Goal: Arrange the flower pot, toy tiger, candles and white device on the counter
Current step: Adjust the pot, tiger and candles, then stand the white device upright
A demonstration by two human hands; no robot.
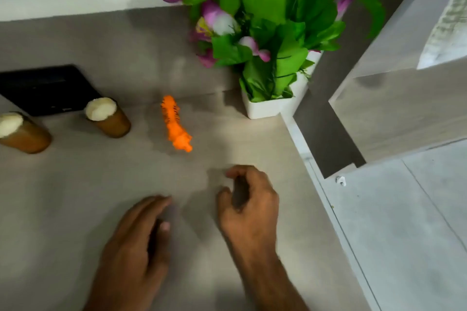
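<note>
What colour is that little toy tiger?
Bright orange with thin black stripes, seen in the head view: toy tiger.

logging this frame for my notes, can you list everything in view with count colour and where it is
flower pot: 1, white, green leaves and purple-white flowers, back right of counter by the cabinet
toy tiger: 1, orange with black stripes, centre of counter
candles: 2, brown with white tops, left side
tablet: 1, black, flat behind the candles
counter: 1, grey
cabinet: 1, white-grey, right side
left hand: 1, empty, over the counter front
right hand: 1, empty, fingers curled, near the tiger
</note>
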